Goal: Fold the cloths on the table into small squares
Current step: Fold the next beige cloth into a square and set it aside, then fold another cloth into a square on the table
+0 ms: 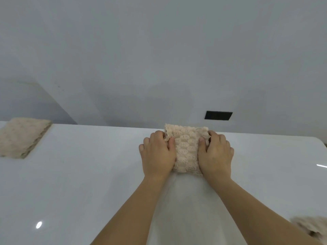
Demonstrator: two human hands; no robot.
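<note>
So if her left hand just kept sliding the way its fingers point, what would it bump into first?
Probably nothing on the table: the left hand grips the folded cloth and points toward the table far edge, then the wall beyond. Depth is unclear.

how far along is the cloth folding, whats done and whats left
Done: a stack of folded cloths sits at the table's far left edge. In hand: the left hand and right hand grip the sides of a beige knitted cloth, already folded small. Left: at least one rumpled cloth at the near right edge, only partly in view.
</note>
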